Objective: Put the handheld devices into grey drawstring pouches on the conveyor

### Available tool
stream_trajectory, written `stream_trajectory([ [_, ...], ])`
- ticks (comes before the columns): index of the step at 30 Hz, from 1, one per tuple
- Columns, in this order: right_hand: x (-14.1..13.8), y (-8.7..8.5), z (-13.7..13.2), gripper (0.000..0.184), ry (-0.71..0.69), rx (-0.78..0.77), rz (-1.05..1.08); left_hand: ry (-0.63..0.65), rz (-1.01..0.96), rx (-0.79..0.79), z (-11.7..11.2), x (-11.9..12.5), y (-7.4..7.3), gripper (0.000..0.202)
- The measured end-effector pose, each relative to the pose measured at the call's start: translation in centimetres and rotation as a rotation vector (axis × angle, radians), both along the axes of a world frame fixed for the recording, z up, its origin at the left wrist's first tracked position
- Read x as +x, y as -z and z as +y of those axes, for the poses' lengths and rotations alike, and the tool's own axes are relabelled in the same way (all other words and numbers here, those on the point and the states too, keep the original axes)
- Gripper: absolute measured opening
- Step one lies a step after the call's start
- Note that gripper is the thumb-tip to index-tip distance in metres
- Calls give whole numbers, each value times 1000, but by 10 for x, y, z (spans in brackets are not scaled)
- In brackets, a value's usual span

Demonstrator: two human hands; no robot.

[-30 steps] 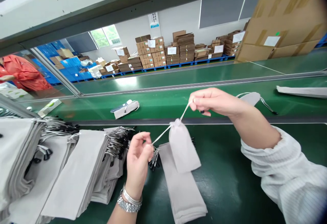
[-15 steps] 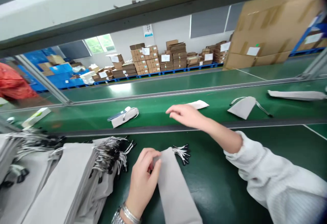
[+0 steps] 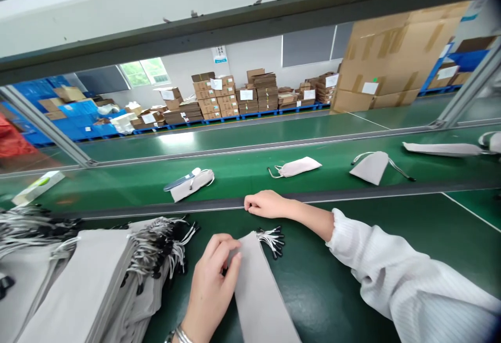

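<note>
Although a long green conveyor bench runs across in front of both hands, with brown cardboard cartons on blue pallets far beyond it, most of the work in view sits in tall stacks of flat grey fabric pouches just left of the left hand, their black-tipped white drawstrings bunched at the ends nearest the hands. Only a few pouches lie apart from the stacks: a short grey drawstring pouch and a pale pouch sit singly on the belt beyond the hands. One long flat grey pouch lies on the bench directly beneath the left hand, whose fingers close on its upper end, pinching it, while its cord ends fan out just beyond. The right hand, loosely curled and empty, rests its fingertips against a dark rail ahead, a white ribbed sleeve bunched behind the wrist.
</note>
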State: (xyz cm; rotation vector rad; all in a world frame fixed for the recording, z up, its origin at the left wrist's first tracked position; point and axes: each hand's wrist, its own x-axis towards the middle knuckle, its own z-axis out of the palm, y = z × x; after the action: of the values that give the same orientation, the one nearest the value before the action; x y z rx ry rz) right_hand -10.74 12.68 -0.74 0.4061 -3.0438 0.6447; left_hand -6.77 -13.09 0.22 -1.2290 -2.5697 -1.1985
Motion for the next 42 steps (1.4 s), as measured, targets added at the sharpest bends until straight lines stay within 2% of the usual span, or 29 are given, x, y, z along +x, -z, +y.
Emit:
stream_trajectory([
  [7, 2, 6, -4, 18, -22, -21, 15, -16, -43, 18, 0, 6, -4, 17],
  [16, -1, 27, 1, 15, -23, -85, -36, -75, 11, 4, -1, 11, 8, 27],
  [29, -9, 53, 8, 15, -20, -86, -107, -94, 126, -25, 1, 12, 14, 30],
  [33, -7, 44, 5, 14, -12, -78, -102, -97, 104, -29, 1, 12, 13, 33],
  [36, -2, 30, -1, 14, -12, -38, -70, -163, 74, -16, 0, 11, 11, 39],
  [39, 2, 19, -5, 14, -6, -13, -26, -233, 79, -28, -1, 6, 10, 28],
  [42, 3, 14, -6, 13, 4, -10, 2, -226, 125, -43, -1, 1, 10, 20],
])
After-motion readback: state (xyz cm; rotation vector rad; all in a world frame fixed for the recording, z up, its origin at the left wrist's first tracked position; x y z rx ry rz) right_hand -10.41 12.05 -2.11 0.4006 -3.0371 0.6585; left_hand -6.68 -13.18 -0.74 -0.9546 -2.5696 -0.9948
